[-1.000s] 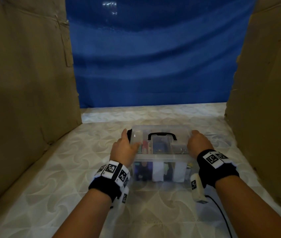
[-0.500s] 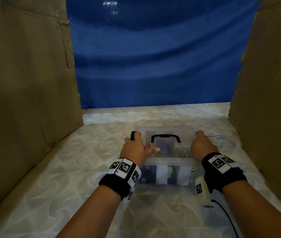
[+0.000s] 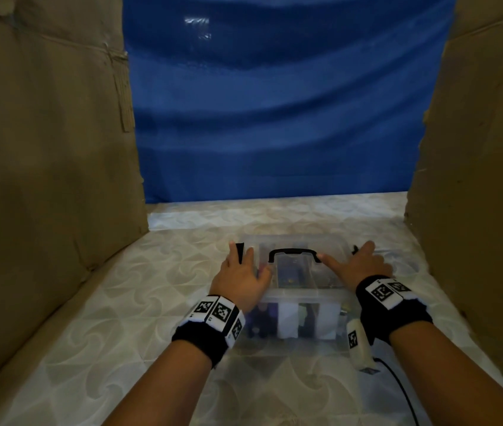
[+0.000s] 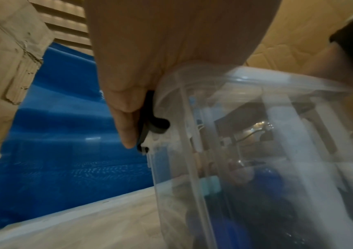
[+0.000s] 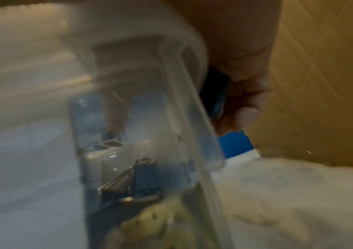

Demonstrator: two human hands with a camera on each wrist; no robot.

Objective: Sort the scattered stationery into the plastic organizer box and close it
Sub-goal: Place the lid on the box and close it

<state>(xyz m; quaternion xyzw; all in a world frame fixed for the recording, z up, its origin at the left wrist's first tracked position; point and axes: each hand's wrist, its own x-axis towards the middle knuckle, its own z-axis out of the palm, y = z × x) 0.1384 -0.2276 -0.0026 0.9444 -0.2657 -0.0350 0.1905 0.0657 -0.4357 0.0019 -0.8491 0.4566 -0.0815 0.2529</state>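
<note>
The clear plastic organizer box (image 3: 296,272) sits on the table with its lid on and its black handle (image 3: 294,252) lying flat. Stationery shows through its walls, including a binder clip (image 5: 135,176). My left hand (image 3: 241,272) lies on the box's left end. Its straight fingers (image 4: 126,121) press on the black left latch (image 4: 152,124), which stands up between them in the head view. My right hand (image 3: 364,265) rests on the right end with the thumb stretched toward the handle. Its fingers (image 5: 241,114) curl over the rim onto the right latch (image 5: 213,87).
Tall cardboard walls stand at the left (image 3: 44,149) and the right (image 3: 484,149), with a blue sheet (image 3: 275,103) behind. The patterned table top (image 3: 121,333) spreads around the box. A black cable (image 3: 397,382) trails from my right wrist.
Both hands slid outward and forward along the lid onto the end latches. The right thumb has stretched out toward the handle.
</note>
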